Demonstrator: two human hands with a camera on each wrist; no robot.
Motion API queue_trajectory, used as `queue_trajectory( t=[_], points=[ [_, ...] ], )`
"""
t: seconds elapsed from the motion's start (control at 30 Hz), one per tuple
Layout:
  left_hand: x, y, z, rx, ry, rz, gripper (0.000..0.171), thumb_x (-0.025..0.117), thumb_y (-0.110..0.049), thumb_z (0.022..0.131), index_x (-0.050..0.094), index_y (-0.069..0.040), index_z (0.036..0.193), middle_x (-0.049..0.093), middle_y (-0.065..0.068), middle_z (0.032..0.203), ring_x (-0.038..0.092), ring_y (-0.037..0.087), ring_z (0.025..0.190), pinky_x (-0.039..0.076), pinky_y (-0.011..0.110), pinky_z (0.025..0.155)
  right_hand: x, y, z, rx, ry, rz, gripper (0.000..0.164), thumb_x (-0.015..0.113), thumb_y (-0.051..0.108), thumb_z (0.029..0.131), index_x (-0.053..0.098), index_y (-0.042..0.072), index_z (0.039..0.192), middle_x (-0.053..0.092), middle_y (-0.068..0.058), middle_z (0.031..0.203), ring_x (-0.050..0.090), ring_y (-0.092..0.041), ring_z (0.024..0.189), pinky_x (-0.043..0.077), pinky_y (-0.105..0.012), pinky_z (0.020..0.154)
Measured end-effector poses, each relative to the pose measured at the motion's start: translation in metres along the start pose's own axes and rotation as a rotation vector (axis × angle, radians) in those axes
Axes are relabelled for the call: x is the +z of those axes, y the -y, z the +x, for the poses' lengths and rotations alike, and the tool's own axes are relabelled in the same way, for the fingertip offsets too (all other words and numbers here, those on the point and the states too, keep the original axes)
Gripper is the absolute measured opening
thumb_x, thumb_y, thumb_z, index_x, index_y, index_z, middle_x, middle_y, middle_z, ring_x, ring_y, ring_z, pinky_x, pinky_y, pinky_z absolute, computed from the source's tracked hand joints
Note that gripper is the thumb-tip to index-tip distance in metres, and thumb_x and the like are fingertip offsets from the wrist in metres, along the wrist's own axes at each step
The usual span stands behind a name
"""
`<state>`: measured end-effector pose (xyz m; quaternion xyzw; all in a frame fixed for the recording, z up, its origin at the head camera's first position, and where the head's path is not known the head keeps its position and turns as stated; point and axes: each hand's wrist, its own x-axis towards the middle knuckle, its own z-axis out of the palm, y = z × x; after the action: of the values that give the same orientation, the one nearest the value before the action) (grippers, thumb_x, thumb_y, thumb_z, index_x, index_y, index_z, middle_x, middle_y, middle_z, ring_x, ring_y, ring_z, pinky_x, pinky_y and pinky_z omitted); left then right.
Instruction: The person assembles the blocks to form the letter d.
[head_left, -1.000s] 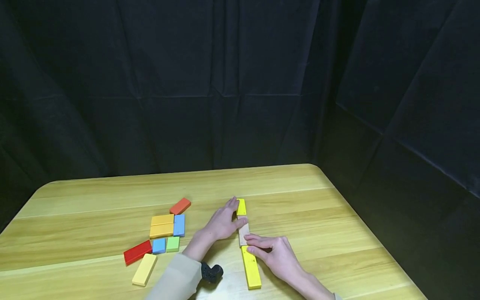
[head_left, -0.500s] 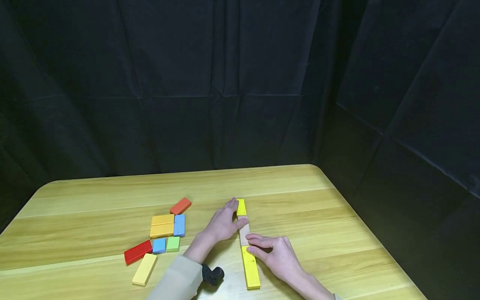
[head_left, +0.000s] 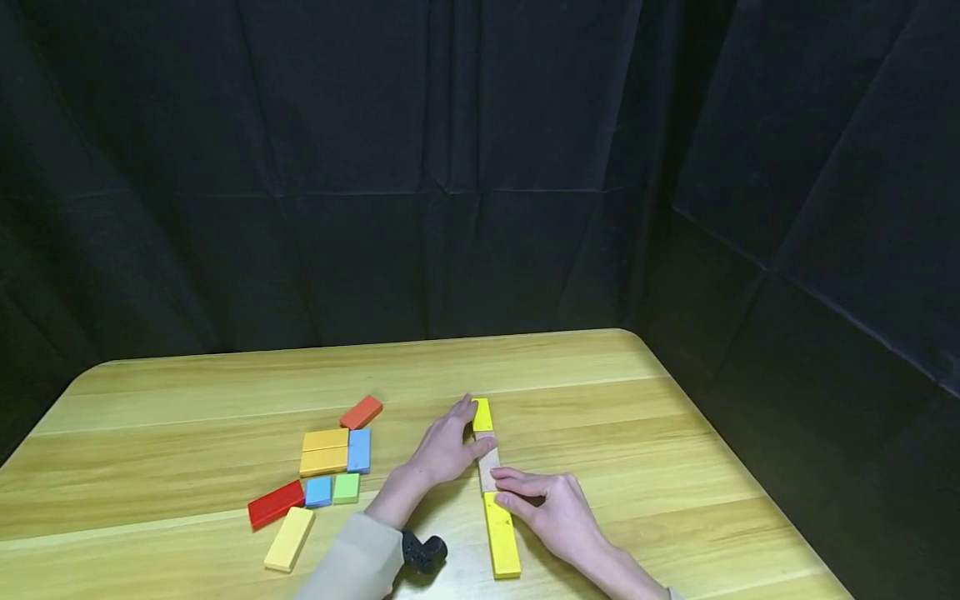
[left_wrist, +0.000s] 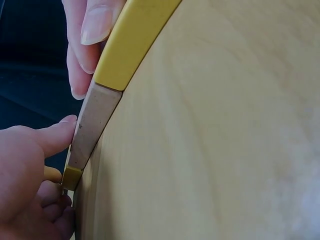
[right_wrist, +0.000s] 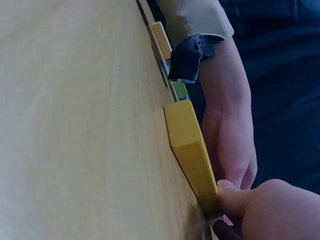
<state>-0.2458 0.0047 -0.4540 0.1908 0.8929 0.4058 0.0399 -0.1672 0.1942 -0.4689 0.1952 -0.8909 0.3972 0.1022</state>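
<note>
Three flat blocks lie end to end in a line: a far yellow block [head_left: 482,415], a plain wooden block [head_left: 489,469] and a near yellow block [head_left: 502,542]. My left hand [head_left: 444,446] reaches along the far end, its fingertips by the left side of the far yellow block and its thumb on the wooden one. From the right, my right hand [head_left: 551,508] touches the join: its fingertips are at the wooden block and its thumb rests on the near yellow block's end. In the left wrist view the wooden block [left_wrist: 95,120] meets both yellow blocks.
Left of the line lie an orange-red block [head_left: 361,412], two orange blocks [head_left: 325,450], two blue blocks [head_left: 359,451], a green block [head_left: 347,488], a red block [head_left: 275,505] and a cream block [head_left: 289,539]. A black device [head_left: 424,552] sits at my left wrist. Dark curtains surround the table [head_left: 637,433].
Both hands stay almost still at the line of blocks. The right fingertips and the near yellow block have shifted only very slightly.
</note>
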Motion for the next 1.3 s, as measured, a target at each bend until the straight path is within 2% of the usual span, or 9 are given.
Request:
queue_trajectory(
  t=[0.33,0.53,0.77,1.0,1.3],
  points=[
    [0.000,0.002,-0.002,0.025,-0.006,-0.035,0.070,0.065,-0.030,0.098,0.035,0.006,0.151,0.028,0.022,0.161,0.029,0.038,0.148,0.028,0.052,0.120,0.001,-0.001,0.000,-0.010,-0.004,0.014,0.022,0.079,0.026,0.085,0.080,0.015,0.105,0.074,0.012,0.111,0.070,-0.011,0.107,0.054,-0.037,0.097],
    [-0.004,0.003,-0.009,0.033,0.006,-0.040,0.068,0.065,-0.030,0.097,0.038,0.005,0.150,0.032,0.023,0.159,0.031,0.039,0.147,0.028,0.052,0.120,0.001,-0.001,-0.001,0.003,-0.003,0.016,0.022,0.079,0.027,0.086,0.080,0.016,0.105,0.074,0.013,0.111,0.069,-0.011,0.108,0.054,-0.037,0.098],
    [-0.013,0.001,-0.032,0.072,0.010,-0.050,0.065,0.066,-0.028,0.097,0.042,0.003,0.148,0.044,0.022,0.151,0.041,0.037,0.142,0.035,0.050,0.117,0.000,0.000,-0.001,0.016,0.002,0.022,0.022,0.078,0.029,0.086,0.080,0.018,0.105,0.073,0.014,0.113,0.069,-0.012,0.109,0.053,-0.040,0.099],
    [-0.021,-0.005,-0.057,0.145,-0.018,-0.051,0.054,0.067,-0.023,0.096,0.052,-0.001,0.142,0.056,0.016,0.143,0.052,0.032,0.133,0.043,0.048,0.111,-0.002,-0.001,-0.002,0.013,0.000,0.031,0.021,0.078,0.027,0.086,0.080,0.018,0.105,0.074,0.014,0.112,0.069,-0.012,0.108,0.054,-0.038,0.098],
    [-0.030,-0.005,-0.087,0.145,-0.058,-0.049,0.045,0.067,-0.019,0.096,0.059,-0.005,0.137,0.062,0.009,0.138,0.057,0.028,0.130,0.045,0.048,0.109,-0.002,0.001,-0.002,0.043,0.015,0.045,0.021,0.079,0.027,0.085,0.080,0.019,0.105,0.072,0.018,0.114,0.067,-0.007,0.110,0.052,-0.038,0.100]
  ],
)
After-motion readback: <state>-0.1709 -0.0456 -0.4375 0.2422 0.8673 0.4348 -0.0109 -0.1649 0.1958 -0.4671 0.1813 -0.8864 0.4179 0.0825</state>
